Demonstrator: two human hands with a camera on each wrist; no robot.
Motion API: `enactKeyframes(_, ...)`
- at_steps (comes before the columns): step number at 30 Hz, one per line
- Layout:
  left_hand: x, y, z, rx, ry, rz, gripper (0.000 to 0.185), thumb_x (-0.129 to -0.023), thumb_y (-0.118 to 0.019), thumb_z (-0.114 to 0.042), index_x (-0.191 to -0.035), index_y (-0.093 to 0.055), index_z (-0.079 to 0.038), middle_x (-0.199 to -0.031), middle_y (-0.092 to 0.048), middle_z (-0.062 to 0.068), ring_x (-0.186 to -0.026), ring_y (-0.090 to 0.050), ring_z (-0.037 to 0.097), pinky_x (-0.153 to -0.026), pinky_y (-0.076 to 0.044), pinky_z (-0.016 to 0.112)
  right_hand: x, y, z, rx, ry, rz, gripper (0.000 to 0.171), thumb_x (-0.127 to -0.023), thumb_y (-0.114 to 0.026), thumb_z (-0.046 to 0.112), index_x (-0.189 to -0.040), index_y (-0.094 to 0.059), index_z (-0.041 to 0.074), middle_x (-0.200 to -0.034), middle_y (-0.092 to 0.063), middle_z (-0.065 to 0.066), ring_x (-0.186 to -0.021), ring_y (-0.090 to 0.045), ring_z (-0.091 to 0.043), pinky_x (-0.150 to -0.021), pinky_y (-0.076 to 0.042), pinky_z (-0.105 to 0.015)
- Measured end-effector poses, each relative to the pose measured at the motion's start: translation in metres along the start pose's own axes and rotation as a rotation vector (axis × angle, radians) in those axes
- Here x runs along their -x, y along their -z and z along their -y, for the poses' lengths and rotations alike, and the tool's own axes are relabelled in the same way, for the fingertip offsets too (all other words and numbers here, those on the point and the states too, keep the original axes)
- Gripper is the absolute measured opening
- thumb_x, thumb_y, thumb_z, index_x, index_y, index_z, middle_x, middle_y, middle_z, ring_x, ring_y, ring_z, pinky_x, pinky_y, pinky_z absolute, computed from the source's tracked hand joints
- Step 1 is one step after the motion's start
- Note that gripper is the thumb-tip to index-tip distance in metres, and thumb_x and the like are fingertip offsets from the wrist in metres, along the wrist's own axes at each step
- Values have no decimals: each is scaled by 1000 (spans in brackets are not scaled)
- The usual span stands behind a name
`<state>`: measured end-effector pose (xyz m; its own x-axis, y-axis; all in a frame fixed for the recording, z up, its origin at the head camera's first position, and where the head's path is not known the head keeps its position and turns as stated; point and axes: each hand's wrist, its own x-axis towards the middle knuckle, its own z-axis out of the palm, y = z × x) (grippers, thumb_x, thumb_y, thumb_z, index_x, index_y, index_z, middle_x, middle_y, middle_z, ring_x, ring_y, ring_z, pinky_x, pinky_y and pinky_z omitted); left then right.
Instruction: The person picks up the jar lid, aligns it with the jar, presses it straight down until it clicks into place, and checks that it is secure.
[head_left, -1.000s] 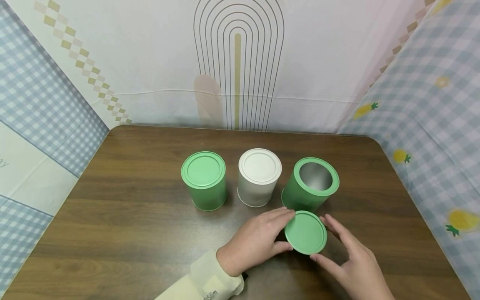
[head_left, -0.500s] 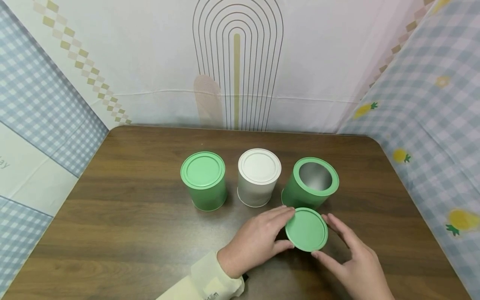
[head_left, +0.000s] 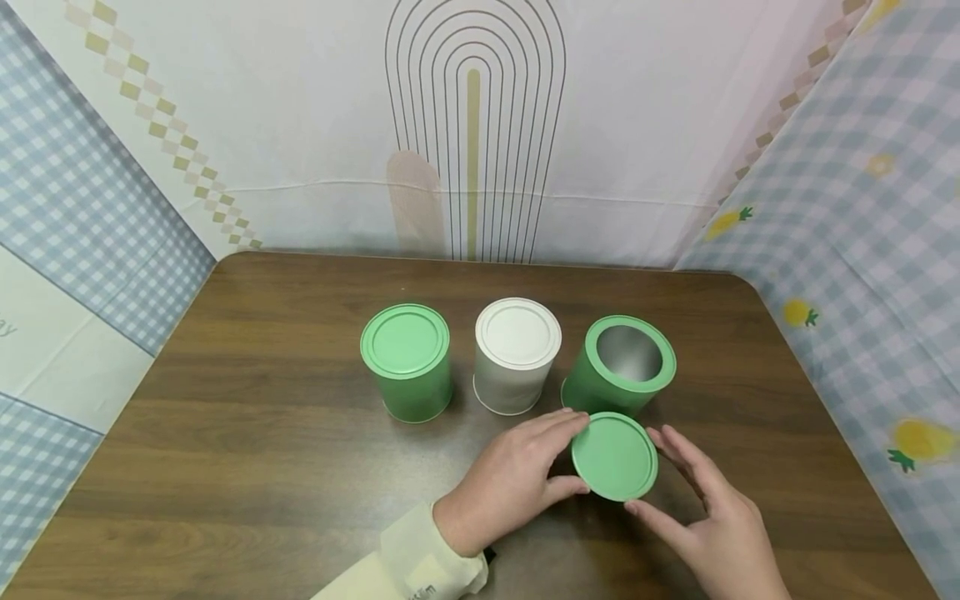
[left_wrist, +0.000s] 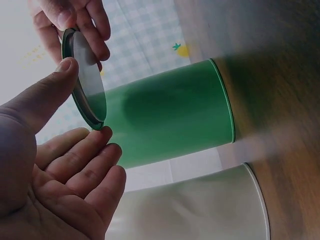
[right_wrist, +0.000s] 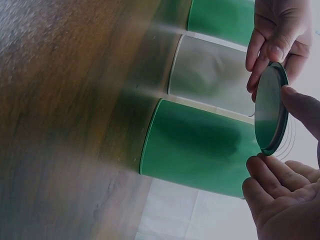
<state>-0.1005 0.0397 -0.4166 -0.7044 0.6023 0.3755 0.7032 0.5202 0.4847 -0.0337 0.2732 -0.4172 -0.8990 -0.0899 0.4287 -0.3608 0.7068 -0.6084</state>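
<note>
Between both hands, a round green lid (head_left: 615,457) is held by its edge above the table; the wrist views show its silvery underside. My left hand (head_left: 517,475) pinches the lid's left edge between thumb and fingertips. On the opposite side, my right hand (head_left: 708,508) grips the rim the same way, thumb at the near edge. Just beyond the lid stands an uncovered green can (head_left: 600,387), its metallic inside showing through the round opening. In the left wrist view that green can (left_wrist: 170,107) rises upright behind the lid, apart from my fingers.
A white can (head_left: 516,354) with its lid on stands left of the uncovered one. Farther left is another green can (head_left: 407,362), also lidded. All rest on a brown wooden table (head_left: 247,433), with patterned cloth (head_left: 645,108) hanging behind and at the sides.
The green lid has moved slightly away from me, toward the uncovered can, with both hands still holding its edge. The cans stay where they were.
</note>
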Motion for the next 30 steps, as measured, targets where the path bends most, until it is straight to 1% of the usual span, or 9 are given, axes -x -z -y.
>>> enactKeyframes(3,0,0,0,9,-4,-10,64,-82,-84,-31,-136,-60,-8,-137,-62,2,-132,-54,14,-110,-40,23,0,0,-1,-1,7,-3,105,-55,-93,-7,-148,-48,9,-132,-64,-16,-126,-50,10,-100,-38,-5)
enactKeyframes(10,-1,1,0,30,-4,-14,65,-81,-85,-31,-136,-60,-7,-137,-62,3,-132,-54,14,-111,-40,23,-2,0,-1,-29,47,-14,105,-53,-93,-8,-147,-49,7,-136,-63,-14,-128,-51,5,-102,-38,-7)
enactKeyframes(18,-1,3,-1,37,-14,-48,65,-81,-85,-30,-136,-60,-7,-137,-62,3,-131,-55,14,-110,-41,23,-2,1,3,-33,24,-11,104,-55,-93,-7,-147,-49,9,-137,-62,-15,-129,-50,4,-103,-37,-7)
enactKeyframes(22,-1,3,-2,26,-19,-59,65,-83,-84,-30,-138,-59,-8,-140,-60,2,-130,-55,12,-109,-41,22,-4,2,4,-29,30,-21,103,-55,-94,-7,-147,-49,8,-136,-62,-15,-129,-50,5,-103,-37,-7)
enactKeyframes(25,-1,2,-2,23,-20,-58,63,-84,-83,-30,-139,-58,-8,-142,-58,1,-130,-55,11,-109,-41,21,-5,3,5,-28,40,-30,103,-54,-93,-8,-146,-50,6,-135,-63,-16,-129,-50,5,-102,-37,-7)
enactKeyframes(30,-1,2,-2,28,-18,-46,63,-85,-82,-31,-140,-58,-8,-144,-57,1,-131,-54,10,-108,-41,21,-6,4,7,-24,16,-29,104,-54,-93,-9,-147,-50,9,-135,-63,-16,-129,-50,6,-102,-37,-6)
